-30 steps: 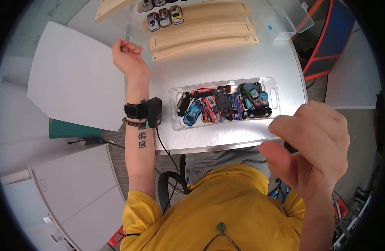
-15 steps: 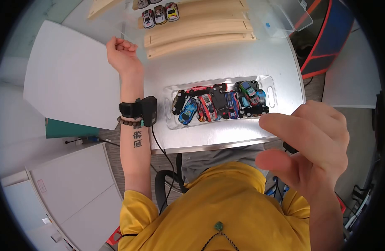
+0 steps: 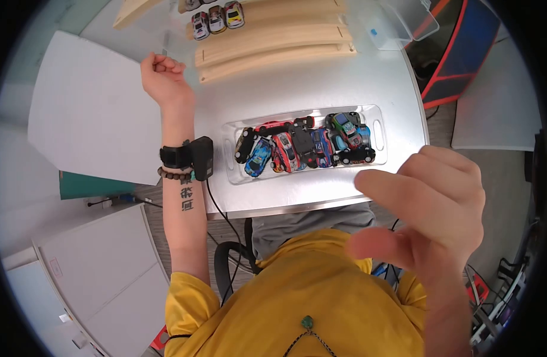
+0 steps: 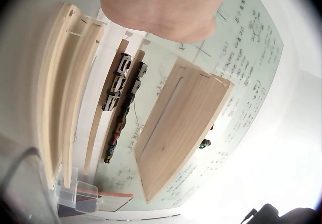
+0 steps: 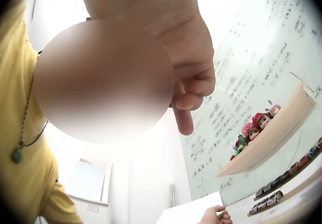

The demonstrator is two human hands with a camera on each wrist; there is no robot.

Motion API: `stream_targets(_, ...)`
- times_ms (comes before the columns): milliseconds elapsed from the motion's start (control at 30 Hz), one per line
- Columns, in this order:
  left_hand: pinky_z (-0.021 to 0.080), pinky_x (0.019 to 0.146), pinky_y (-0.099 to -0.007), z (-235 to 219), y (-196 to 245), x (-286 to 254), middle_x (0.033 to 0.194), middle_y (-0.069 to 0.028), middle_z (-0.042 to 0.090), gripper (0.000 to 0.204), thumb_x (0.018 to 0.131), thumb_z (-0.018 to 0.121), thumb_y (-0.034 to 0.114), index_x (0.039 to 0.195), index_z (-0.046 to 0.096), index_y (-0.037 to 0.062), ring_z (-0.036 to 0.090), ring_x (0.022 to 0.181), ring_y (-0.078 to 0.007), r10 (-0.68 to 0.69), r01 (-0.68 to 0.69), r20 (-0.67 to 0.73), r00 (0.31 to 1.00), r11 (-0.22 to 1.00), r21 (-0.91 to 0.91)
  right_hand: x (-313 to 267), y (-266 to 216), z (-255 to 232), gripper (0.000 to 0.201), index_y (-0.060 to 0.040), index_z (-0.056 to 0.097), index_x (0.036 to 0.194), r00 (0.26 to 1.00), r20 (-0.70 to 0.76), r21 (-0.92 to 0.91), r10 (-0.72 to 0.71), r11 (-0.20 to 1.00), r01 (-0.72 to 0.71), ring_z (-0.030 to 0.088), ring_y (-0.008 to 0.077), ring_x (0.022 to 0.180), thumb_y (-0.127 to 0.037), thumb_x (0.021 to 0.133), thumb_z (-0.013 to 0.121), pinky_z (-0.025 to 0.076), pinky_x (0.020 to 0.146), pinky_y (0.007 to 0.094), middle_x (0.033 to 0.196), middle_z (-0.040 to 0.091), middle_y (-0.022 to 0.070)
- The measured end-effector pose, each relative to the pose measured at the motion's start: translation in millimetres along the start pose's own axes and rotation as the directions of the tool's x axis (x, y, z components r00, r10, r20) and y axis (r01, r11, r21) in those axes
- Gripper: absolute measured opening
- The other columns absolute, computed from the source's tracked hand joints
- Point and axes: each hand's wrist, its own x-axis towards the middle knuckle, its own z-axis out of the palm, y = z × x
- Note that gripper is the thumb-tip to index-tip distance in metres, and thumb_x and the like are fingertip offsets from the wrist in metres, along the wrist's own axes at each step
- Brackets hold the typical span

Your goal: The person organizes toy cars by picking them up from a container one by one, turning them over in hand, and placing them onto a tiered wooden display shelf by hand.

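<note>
Palm up, my left hand (image 3: 166, 78) lies at the left side of the metal table, its fingers loosely curled around nothing. My right hand (image 3: 434, 208) is raised close to the head camera at the right, index finger and thumb spread apart, other fingers bent, nothing held. Between the two hands a clear plastic tray (image 3: 321, 112) stands on the table, filled with toy cars. Among them are a blue car (image 3: 258, 157), a red car (image 3: 287, 152) and a green car (image 3: 345, 126). In the right wrist view a blurred oval covers part of the picture beside the right hand (image 5: 193, 58).
Pale wooden racks (image 3: 273, 50) stand at the back, with three toy cars (image 3: 217, 21) lined up there. A clear lidded box (image 3: 392, 35) sits back right. Dolls (image 5: 253, 128) show over a wooden shelf (image 5: 271, 138) before a written-on board (image 5: 231, 83). A cable (image 3: 229, 223) hangs from the left wrist.
The right thumb and index finger have spread further apart. Table, tray and left arm have slid left in the head view; the cars keep their places in the tray.
</note>
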Motion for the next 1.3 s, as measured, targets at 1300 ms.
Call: stream_targets(1300,0.035,0.059,-0.0318,9,-4,-9,0.059,0.0017,0.039,0.030,0.093,0.066,0.014,0.071,0.046,0.0116,0.035,0.057,-0.0111,-0.018,0.054,-0.182,0.983,0.979,0.194,-25,99,73,0.014,-0.0017,0.067,0.083,0.956,0.200,0.136,0.217,0.960,-0.246,0.059,0.0254,0.062,-0.002,0.081,0.081,0.045,0.055,0.0355,0.075,0.060,0.0092)
